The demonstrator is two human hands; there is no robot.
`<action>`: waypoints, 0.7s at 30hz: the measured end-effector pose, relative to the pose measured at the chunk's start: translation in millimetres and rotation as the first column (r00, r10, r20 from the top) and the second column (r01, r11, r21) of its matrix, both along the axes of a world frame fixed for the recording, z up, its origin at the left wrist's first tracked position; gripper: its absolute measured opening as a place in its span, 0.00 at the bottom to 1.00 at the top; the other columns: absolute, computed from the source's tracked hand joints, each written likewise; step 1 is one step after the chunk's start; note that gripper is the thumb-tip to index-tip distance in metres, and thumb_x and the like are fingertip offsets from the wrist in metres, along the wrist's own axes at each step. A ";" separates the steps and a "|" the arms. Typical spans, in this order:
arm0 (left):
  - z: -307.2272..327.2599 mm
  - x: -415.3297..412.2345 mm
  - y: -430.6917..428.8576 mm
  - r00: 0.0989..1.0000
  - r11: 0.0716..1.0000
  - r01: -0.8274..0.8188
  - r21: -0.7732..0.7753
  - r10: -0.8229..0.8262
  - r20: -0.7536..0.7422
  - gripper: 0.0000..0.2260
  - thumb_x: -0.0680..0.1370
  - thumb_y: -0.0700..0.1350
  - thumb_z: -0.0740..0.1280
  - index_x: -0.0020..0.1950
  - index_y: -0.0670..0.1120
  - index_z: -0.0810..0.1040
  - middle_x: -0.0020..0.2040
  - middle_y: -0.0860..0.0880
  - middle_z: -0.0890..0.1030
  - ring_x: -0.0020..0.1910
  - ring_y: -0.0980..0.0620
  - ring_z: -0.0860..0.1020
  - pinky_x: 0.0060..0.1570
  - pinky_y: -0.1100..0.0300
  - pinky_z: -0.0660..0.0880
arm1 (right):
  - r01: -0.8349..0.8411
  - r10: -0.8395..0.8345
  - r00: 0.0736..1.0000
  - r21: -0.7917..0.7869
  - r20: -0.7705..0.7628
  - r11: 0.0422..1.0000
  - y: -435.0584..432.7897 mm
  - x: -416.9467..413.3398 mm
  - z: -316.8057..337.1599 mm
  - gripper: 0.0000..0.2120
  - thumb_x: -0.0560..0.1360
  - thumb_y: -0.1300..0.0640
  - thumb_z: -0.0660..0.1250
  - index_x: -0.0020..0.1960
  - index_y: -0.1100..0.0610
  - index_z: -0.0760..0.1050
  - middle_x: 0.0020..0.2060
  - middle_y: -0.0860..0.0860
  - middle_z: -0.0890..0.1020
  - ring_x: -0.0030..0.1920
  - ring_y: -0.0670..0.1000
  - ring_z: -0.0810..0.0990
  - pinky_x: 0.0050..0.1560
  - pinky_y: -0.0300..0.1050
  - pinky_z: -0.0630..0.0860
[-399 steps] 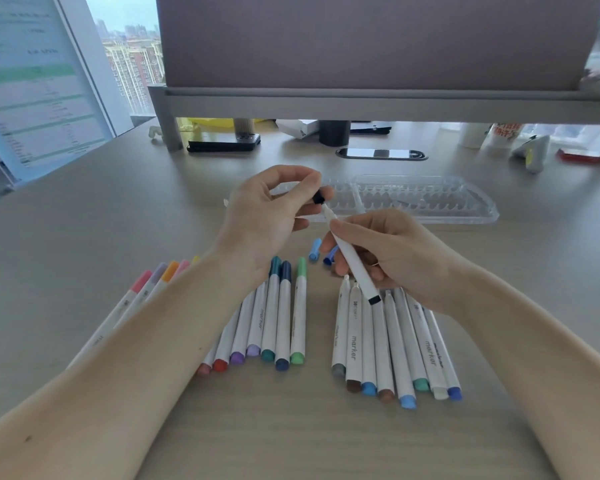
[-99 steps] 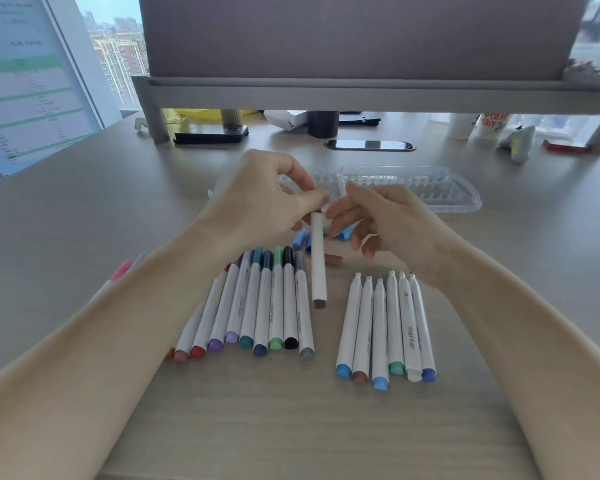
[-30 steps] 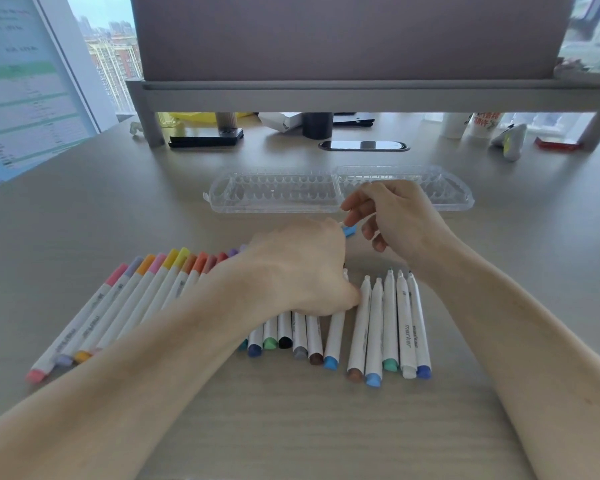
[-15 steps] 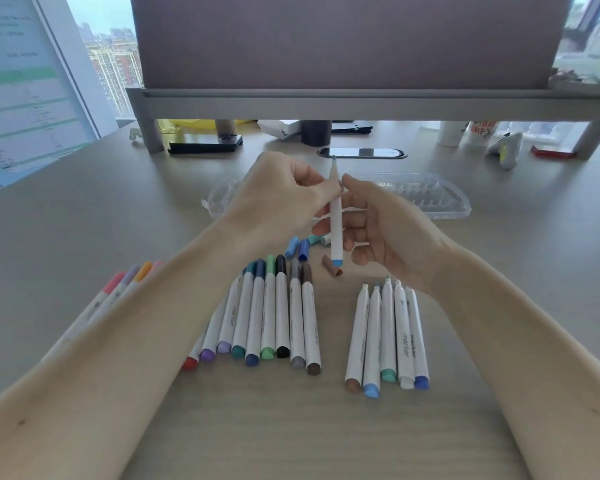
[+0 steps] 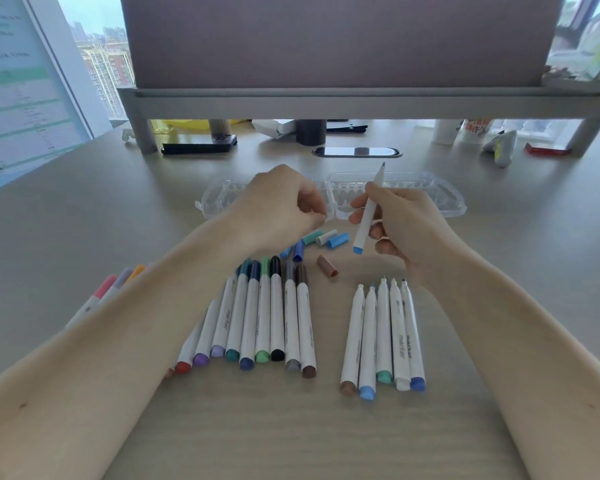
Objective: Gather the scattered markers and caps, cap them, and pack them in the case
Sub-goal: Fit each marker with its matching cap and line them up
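Note:
My right hand (image 5: 409, 230) grips an uncapped white marker (image 5: 367, 216) with a blue end, bare tip pointing up. My left hand (image 5: 278, 206) hovers just left of it, fingers curled, nothing visible in them. Below lie loose caps: teal (image 5: 312, 236), pale grey (image 5: 327, 235), blue (image 5: 338, 240), dark blue (image 5: 298, 252) and brown (image 5: 327, 267). A row of capped markers (image 5: 271, 313) lies under my left forearm. Several uncapped markers (image 5: 381, 334) lie at the right. The clear open case (image 5: 444, 199) sits behind my hands, partly hidden.
More capped pastel markers (image 5: 108, 289) poke out left of my left arm. A grey monitor stand (image 5: 361, 98) spans the back of the desk, with a phone (image 5: 357, 151), a black bar (image 5: 198, 148) and cups (image 5: 475, 129) under it. A screen (image 5: 14, 98) stands far left.
Half a second ago both hands held the marker upright. Now my left hand has come off it and drawn left, and the right hand holds the marker alone, tilted right.

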State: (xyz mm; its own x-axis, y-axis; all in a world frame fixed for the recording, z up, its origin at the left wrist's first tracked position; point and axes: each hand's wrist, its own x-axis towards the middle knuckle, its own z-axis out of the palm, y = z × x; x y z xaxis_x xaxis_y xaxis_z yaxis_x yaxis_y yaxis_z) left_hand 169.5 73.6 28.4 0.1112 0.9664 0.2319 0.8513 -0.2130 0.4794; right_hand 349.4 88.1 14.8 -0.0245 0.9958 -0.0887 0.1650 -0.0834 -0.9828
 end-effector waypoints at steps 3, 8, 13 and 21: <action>0.0 16.8 7.0 0.992 0.996 0.054 -0.066 -0.061 -0.112 0.02 0.77 0.48 0.74 0.49 0.53 0.84 0.44 0.56 0.79 0.40 0.60 0.75 0.35 0.67 0.66 | -0.003 0.003 1.000 0.012 0.013 1.000 -0.6 0.6 -0.6 0.16 0.84 0.50 0.62 0.44 0.56 0.82 0.30 0.46 0.84 0.31 0.46 0.73 0.30 0.40 0.69; -13.9 31.8 18.1 0.967 0.997 0.042 -0.063 -0.057 -0.248 0.04 0.76 0.47 0.76 0.49 0.51 0.85 0.45 0.53 0.80 0.44 0.52 0.79 0.38 0.62 0.69 | 0.004 -0.004 1.000 0.019 0.015 1.000 0.0 1.5 -0.7 0.17 0.84 0.50 0.62 0.43 0.55 0.82 0.31 0.47 0.84 0.31 0.47 0.73 0.31 0.42 0.69; -14.0 28.5 16.8 0.979 0.998 0.064 -0.026 -0.067 -0.190 0.02 0.76 0.46 0.75 0.48 0.52 0.84 0.43 0.54 0.78 0.42 0.55 0.77 0.34 0.66 0.65 | 0.005 -0.005 1.000 0.014 0.009 1.000 -1.3 0.9 1.3 0.16 0.84 0.50 0.62 0.44 0.56 0.82 0.30 0.46 0.84 0.29 0.46 0.72 0.29 0.39 0.69; -11.1 21.8 21.5 0.989 1.000 -0.007 -0.014 0.004 -0.146 0.01 0.78 0.45 0.72 0.49 0.50 0.83 0.46 0.53 0.81 0.46 0.54 0.80 0.38 0.66 0.69 | 0.015 -0.015 1.000 0.002 0.005 1.000 -2.2 0.1 1.0 0.16 0.84 0.50 0.61 0.46 0.57 0.82 0.29 0.46 0.84 0.31 0.47 0.72 0.28 0.38 0.69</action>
State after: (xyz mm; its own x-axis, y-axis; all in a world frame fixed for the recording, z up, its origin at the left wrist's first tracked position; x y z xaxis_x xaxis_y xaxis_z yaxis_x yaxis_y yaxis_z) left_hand 191.2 95.1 17.3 0.1374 0.9701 0.2000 0.9134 -0.2022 0.3533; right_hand 349.5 85.9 15.9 -0.0094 0.9962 -0.0865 0.1683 -0.0837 -0.9822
